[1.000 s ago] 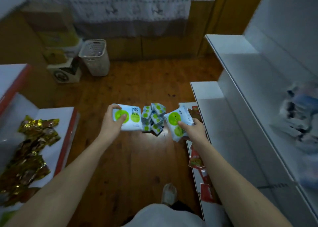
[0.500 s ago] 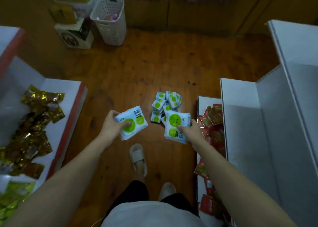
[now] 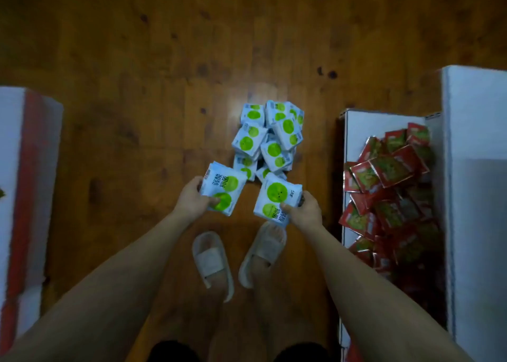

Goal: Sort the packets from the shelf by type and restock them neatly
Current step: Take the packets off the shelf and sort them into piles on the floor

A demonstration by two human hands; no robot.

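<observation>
My left hand (image 3: 192, 200) grips a white packet with green circles (image 3: 226, 184) by its near edge. My right hand (image 3: 303, 213) grips another packet of the same kind (image 3: 275, 194), thumb on its face. Both packets hang just above the wooden floor, on the near side of a pile of several matching white-and-green packets (image 3: 270, 139) lying on the floor. To the right, a heap of red packets (image 3: 389, 186) fills the lowest white shelf (image 3: 356, 125).
My two feet in pale slippers (image 3: 212, 263) stand right below the hands. A taller white shelf board (image 3: 477, 169) rises at the far right. A white shelf with a red edge (image 3: 24, 186) borders the left. Wooden floor (image 3: 164, 60) stretches ahead.
My view has tilted down to the floor. Both hands have lowered with their packets toward the near side of the floor pile. The basket and boxes have left the view.
</observation>
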